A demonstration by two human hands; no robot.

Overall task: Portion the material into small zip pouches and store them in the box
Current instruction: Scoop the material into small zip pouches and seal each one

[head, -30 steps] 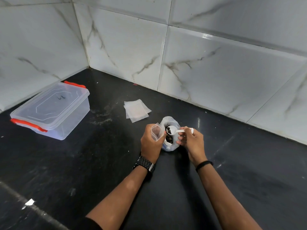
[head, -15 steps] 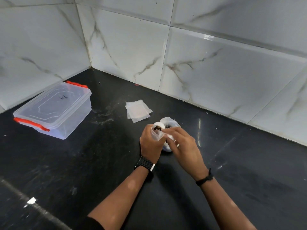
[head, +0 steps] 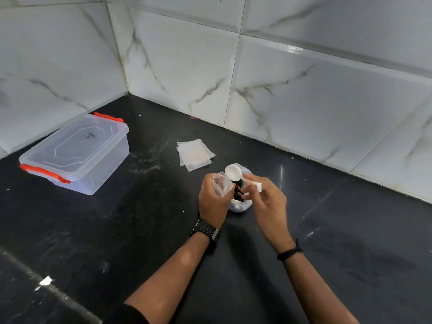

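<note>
Now your left hand (head: 214, 202) grips small clear zip pouch (head: 222, 184) | right hand (head: 265, 199) pinches white plastic spoon (head: 235, 173) over bag | lidded clear box (head: 76, 153) well left

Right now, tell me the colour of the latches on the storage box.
Orange-red, on the clear storage box; one latch shows at its near end, seen in the head view.

A black stone counter (head: 350, 265) fills the near and middle ground, dusted with pale smears to the far left of centre; white marble-veined wall tiles (head: 292, 94) rise behind it and meet in a corner at the far left; a small white scrap (head: 46, 281) lies on the counter at the near left, beside a grey streak; a tiny red fleck (head: 193, 117) sits at the foot of the far wall.
</note>
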